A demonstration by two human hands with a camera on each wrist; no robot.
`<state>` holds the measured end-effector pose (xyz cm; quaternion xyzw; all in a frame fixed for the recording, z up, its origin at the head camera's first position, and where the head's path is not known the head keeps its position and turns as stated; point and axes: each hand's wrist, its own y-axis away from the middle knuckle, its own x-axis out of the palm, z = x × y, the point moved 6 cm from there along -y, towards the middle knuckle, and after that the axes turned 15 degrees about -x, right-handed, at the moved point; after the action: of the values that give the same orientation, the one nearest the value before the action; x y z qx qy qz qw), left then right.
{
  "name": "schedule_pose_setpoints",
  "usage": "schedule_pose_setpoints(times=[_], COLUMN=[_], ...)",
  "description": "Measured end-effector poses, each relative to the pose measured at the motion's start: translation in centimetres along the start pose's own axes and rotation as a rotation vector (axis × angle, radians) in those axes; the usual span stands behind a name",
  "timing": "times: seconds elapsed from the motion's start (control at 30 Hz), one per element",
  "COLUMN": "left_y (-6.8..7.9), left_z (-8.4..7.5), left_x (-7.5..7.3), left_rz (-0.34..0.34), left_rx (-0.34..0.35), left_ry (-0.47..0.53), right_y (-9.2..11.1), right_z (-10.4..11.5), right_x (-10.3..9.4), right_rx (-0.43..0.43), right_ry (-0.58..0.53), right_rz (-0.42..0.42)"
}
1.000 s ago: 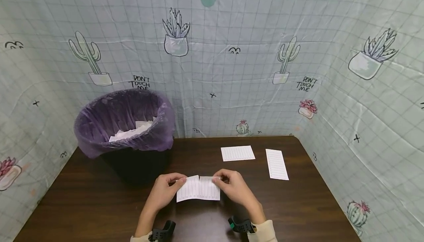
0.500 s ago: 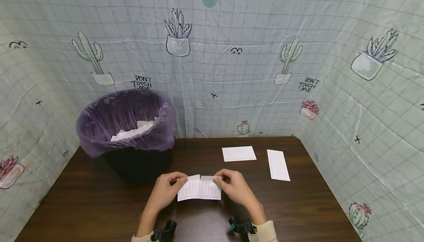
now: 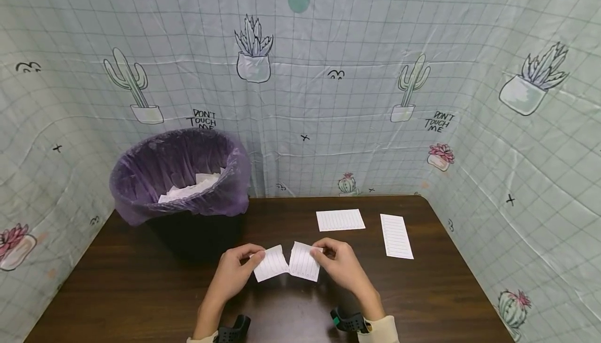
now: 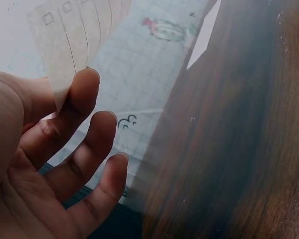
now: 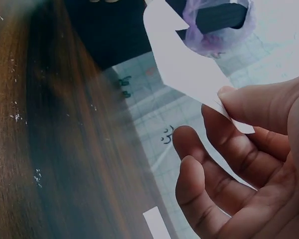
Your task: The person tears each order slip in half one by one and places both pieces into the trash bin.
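Note:
Over the table's middle, a small lined paper card (image 3: pixel 269 265) is torn from its top edge into two halves. The halves spread in a V and still meet near the bottom edge; whether they remain joined there I cannot tell. My left hand (image 3: pixel 231 271) pinches the left half at its outer edge between thumb and fingers. On the other side, my right hand (image 3: pixel 345 267) pinches the right half the same way. In the left wrist view the printed paper (image 4: pixel 72 30) rises above the fingers. The right wrist view shows the paper's (image 5: pixel 184 62) plain side.
At the back left stands a black bin (image 3: pixel 202 236) with a purple liner (image 3: pixel 227 191) and white paper scraps (image 3: pixel 192 189) inside. Two more lined paper cards (image 3: pixel 340 220) (image 3: pixel 396 236) lie toward the table's back right. A printed curtain (image 3: pixel 300 87) hangs around the dark wooden table (image 3: pixel 422 296).
The tear has run from a short slit at the top down to near the bottom edge. The right hand has moved slightly right, and the two halves have swung apart.

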<state>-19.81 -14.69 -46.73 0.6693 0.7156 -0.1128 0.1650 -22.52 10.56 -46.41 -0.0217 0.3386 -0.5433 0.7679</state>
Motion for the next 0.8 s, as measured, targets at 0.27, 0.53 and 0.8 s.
schedule_pose_setpoints(times=[0.27, 0.53, 0.8], left_y=[0.04, 0.11, 0.07], left_z=[-0.08, 0.09, 0.28], left_x=[-0.15, -0.13, -0.21], left_rz=[-0.025, -0.023, -0.021], left_rx=[0.006, -0.010, -0.005], left_ry=[-0.015, -0.037, -0.030], right_y=[0.02, 0.04, 0.09], right_z=[-0.01, 0.02, -0.04], right_x=[-0.07, -0.10, -0.38], right_rx=[0.005, 0.026, 0.010], right_ry=[-0.002, -0.024, -0.021], right_rz=[-0.010, -0.008, -0.019])
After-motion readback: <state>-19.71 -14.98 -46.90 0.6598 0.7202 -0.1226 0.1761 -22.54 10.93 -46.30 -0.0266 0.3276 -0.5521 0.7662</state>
